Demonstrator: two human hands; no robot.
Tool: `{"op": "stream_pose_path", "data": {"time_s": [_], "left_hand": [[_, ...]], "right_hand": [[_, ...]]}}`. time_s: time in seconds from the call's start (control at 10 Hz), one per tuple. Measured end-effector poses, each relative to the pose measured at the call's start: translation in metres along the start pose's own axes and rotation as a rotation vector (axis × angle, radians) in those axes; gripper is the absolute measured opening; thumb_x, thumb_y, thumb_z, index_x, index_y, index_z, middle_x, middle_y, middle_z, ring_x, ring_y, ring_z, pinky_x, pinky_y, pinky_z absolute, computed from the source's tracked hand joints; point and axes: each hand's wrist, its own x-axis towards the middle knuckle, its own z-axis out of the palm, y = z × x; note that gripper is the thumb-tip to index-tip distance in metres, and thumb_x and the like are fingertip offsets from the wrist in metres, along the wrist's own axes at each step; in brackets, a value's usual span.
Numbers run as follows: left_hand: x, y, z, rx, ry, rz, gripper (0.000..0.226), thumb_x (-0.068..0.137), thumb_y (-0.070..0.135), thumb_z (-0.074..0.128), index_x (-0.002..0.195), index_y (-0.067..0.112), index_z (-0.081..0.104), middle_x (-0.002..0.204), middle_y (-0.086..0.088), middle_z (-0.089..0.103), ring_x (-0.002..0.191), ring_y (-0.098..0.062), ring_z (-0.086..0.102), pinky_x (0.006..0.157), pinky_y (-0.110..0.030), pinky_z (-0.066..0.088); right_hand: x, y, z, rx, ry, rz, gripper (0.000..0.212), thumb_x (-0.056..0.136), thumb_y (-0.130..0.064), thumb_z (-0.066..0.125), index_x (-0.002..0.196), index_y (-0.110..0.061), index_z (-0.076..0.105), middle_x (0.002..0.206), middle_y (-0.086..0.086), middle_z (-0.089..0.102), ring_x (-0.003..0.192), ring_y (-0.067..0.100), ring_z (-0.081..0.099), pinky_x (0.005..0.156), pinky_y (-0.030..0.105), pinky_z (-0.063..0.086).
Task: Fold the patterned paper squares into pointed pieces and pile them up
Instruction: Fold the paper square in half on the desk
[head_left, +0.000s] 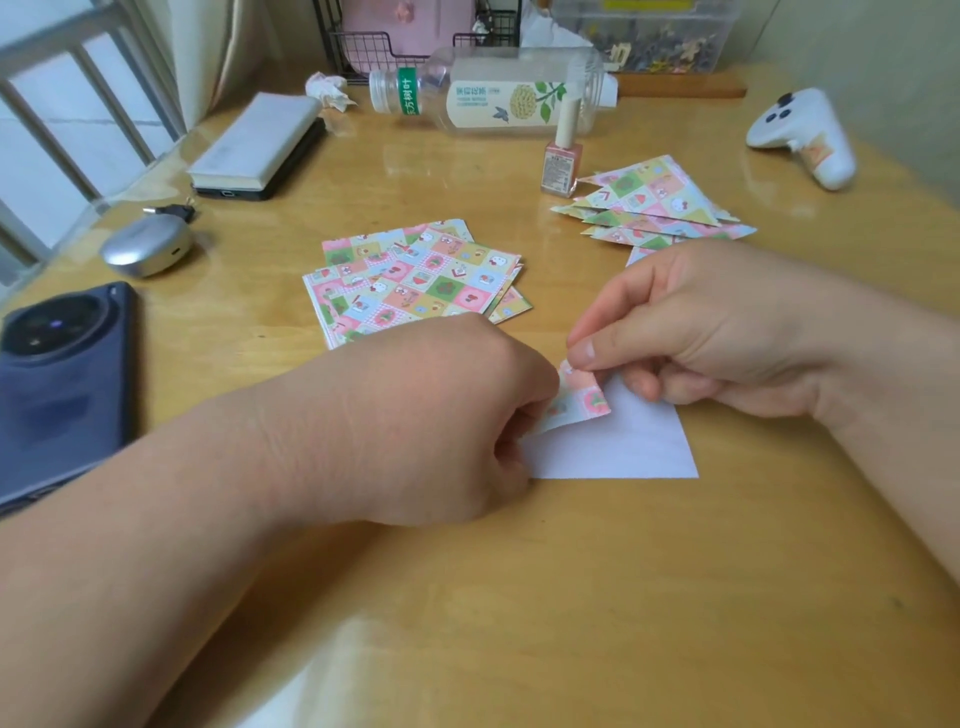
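The sheet (628, 447) being worked lies on the wooden worktop (571, 597), near its front edge and between the two hands. Its plain white back faces up, and one corner is turned over to show a checked print of small pink, green and blue panels. The right hand (701, 332) pinches that turned corner between thumb and forefinger. The left hand (457, 415) is curled on the sheet's left edge, where the fold runs in between thumb and fingers. Behind the hands, loose squares (415, 280) with the same print lie fanned and flat. To their right, the folded pieces (654, 202) overlap in a pile of pointed triangles. The left hand's fingertips and the sheet's left part are hidden beneath it, and the right wrist covers the near edge of the pile.
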Motion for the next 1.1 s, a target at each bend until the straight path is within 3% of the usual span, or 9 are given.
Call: {"op": "stream_pose_path", "data": {"time_s": [0.1,0.2,0.3,0.4,0.5,0.6,0.7,0.8,1.1], "left_hand": [[-0.002,0.0,0.001,0.026,-0.017,-0.002,0.03,0.074,0.026,0.062,0.06,0.025,0.036,0.055,0.006,0.044,0.05,-0.006,0.042,0.046,-0.025,0.029],[0.0,0.01,0.001,0.06,-0.034,0.019,0.038,0.089,0.025,0.056,0.064,0.029,0.027,0.064,0.008,0.04,0.054,-0.004,0.035,0.048,-0.014,0.024],[0.001,0.003,0.003,0.073,-0.066,0.0,0.039,0.089,0.023,0.062,0.066,0.031,0.031,0.067,0.007,0.043,0.056,-0.005,0.041,0.048,-0.013,0.028],[-0.003,-0.01,-0.004,-0.045,-0.036,-0.018,0.03,0.071,0.023,0.073,0.068,0.036,0.046,0.075,0.016,0.057,0.058,-0.006,0.054,0.044,-0.013,0.031],[-0.001,-0.014,-0.006,-0.07,-0.059,-0.018,0.029,0.072,0.023,0.076,0.07,0.036,0.05,0.076,0.017,0.059,0.059,-0.007,0.056,0.045,-0.012,0.034],[0.004,-0.009,-0.003,-0.078,-0.072,-0.022,0.033,0.085,0.022,0.072,0.067,0.031,0.046,0.072,0.008,0.057,0.058,-0.006,0.05,0.05,-0.013,0.036],[0.004,-0.008,-0.003,-0.141,-0.096,-0.024,0.027,0.083,0.023,0.073,0.067,0.029,0.053,0.071,0.005,0.061,0.058,-0.009,0.052,0.051,-0.015,0.039],[0.001,-0.021,-0.004,-0.263,-0.088,0.013,0.013,0.077,0.034,0.073,0.071,0.028,0.063,0.068,0.009,0.064,0.061,-0.008,0.059,0.051,-0.016,0.042],[0.008,-0.032,-0.002,-0.522,-0.099,-0.038,0.012,0.083,0.023,0.079,0.078,0.023,0.068,0.063,0.011,0.065,0.051,-0.002,0.053,0.05,-0.008,0.037]], "right_hand": [[-0.002,0.0,0.003,-0.024,-0.013,-0.022,0.014,0.078,0.008,0.074,0.088,0.001,0.067,0.046,0.007,0.054,0.031,0.008,0.041,0.031,0.015,0.02],[-0.004,-0.001,0.005,-0.05,-0.054,-0.024,0.019,0.077,0.006,0.076,0.092,-0.002,0.067,0.046,0.006,0.057,0.033,0.009,0.045,0.031,0.016,0.022],[-0.008,-0.001,0.005,-0.111,-0.105,-0.04,0.022,0.077,0.004,0.077,0.094,-0.003,0.067,0.051,0.007,0.063,0.034,0.009,0.049,0.031,0.018,0.028],[-0.009,0.001,0.006,-0.185,-0.114,-0.079,0.022,0.077,0.004,0.078,0.093,-0.005,0.067,0.055,0.008,0.066,0.035,0.008,0.052,0.036,0.017,0.036],[-0.003,0.002,0.006,-0.219,-0.039,-0.199,0.021,0.075,0.002,0.08,0.091,-0.008,0.071,0.064,0.013,0.07,0.046,0.011,0.059,0.042,0.02,0.043],[0.002,0.004,0.006,-0.235,-0.005,-0.251,0.021,0.076,0.0,0.081,0.091,-0.011,0.071,0.073,0.017,0.072,0.047,0.01,0.061,0.043,0.022,0.044],[0.004,0.007,0.004,-0.232,-0.026,-0.256,0.022,0.077,0.003,0.08,0.092,-0.009,0.071,0.069,0.015,0.069,0.041,0.008,0.058,0.038,0.019,0.04],[0.003,0.009,0.001,-0.254,-0.043,-0.228,0.023,0.077,0.003,0.08,0.093,-0.011,0.072,0.061,0.008,0.065,0.04,0.011,0.058,0.036,0.018,0.037],[0.004,0.012,-0.003,-0.247,-0.104,-0.219,0.033,0.076,0.008,0.078,0.101,-0.011,0.069,0.068,0.011,0.063,0.043,0.015,0.06,0.035,0.02,0.038]]}}
